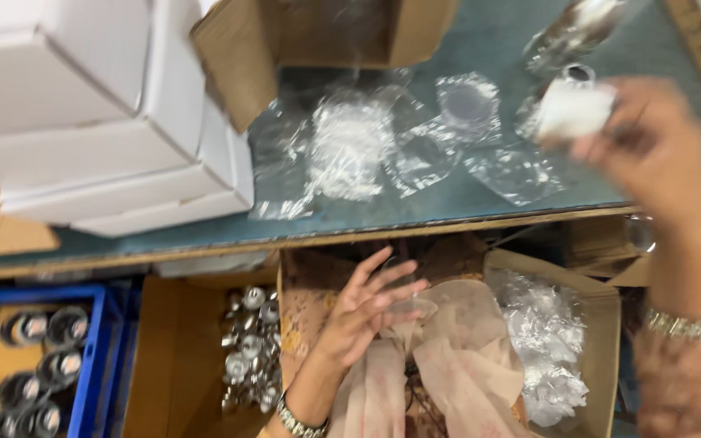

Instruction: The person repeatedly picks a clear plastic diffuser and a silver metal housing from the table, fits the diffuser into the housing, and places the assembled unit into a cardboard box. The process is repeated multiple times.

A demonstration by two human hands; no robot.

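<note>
Two hands at work, listed left to right. At nine o'clock a blue crate (95,349) holds jars, stacked white boxes (107,122) sit on the bench (448,212) above. An open carton of metal lids (249,349) lies beside the lap, likely for easy reach. Left hand (363,312) at six o'clock, below the bench edge, fingers spread, grip loosely around a clear lid-like piece (411,307), hard to tell. Clear plastic bags (350,146) are scattered at twelve. Right hand (651,150) at two o'clock, blurred, grip pinching a small white jar (574,109), jar at its fingertips, raised over the bench.
</note>
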